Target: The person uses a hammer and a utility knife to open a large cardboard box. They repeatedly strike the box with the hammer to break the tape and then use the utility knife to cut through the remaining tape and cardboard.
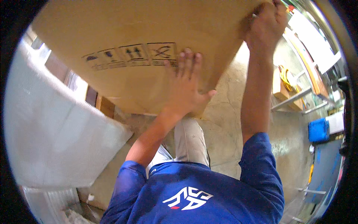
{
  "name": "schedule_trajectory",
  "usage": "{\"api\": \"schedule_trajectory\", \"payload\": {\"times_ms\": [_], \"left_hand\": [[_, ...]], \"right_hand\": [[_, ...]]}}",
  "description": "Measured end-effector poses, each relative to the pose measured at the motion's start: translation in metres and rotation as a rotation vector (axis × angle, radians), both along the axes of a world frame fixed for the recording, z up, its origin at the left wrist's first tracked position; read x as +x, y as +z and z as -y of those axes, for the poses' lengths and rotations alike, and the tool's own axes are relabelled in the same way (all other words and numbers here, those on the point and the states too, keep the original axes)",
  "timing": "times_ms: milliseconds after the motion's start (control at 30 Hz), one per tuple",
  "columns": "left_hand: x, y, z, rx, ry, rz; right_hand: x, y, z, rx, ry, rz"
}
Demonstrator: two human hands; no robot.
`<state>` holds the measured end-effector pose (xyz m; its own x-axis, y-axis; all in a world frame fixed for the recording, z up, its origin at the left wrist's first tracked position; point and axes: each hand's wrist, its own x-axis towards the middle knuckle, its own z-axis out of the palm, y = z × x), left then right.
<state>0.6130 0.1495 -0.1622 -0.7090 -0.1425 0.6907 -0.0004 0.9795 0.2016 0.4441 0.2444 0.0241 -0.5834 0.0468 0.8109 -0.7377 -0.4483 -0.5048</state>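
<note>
A large brown cardboard box with a row of printed handling symbols fills the upper part of the view, close in front of me. Pressed flat against its face, near the lower right corner, is my left hand, fingers spread and empty. My right hand is raised at the box's upper right edge, its fingers curled closed. A tiny pale spot shows beside the knuckles, but blur and shadow hide what the fist holds.
On the left stands a big slab wrapped in translucent film. A metal-framed rack is at the right, with a coil of yellow cable by a cardboard carton. Farther right sits a blue bin. Concrete floor lies below.
</note>
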Motion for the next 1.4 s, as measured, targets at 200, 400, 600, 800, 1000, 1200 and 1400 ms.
{"api": "schedule_trajectory", "payload": {"times_ms": [200,400,600,800,1000,1200,1400], "left_hand": [[-0.019,-0.008,-0.008,-0.067,0.199,-0.067],[-0.032,-0.016,0.003,-0.278,0.179,-0.253],[-0.008,-0.017,0.027,-0.245,0.086,-0.155],[0.027,-0.001,0.068,-0.170,-0.284,0.098],[0.113,0.001,0.163,-0.215,0.091,-0.461],[0.152,-0.015,0.304,0.622,0.611,-0.897],[0.129,-0.024,0.316,1.095,0.398,-0.811]], "right_hand": [[0.038,-0.049,-0.032,-0.266,-0.114,0.100],[0.076,-0.208,-0.047,-0.029,0.216,0.545],[0.087,-0.236,0.009,-0.017,-0.250,0.396],[0.079,-0.262,0.058,-0.016,-0.787,0.363],[0.077,-0.260,0.063,-0.011,-0.945,0.380],[0.087,-0.262,0.070,-0.040,-0.947,0.374],[0.104,-0.246,0.073,-0.211,-0.861,0.338]]}}
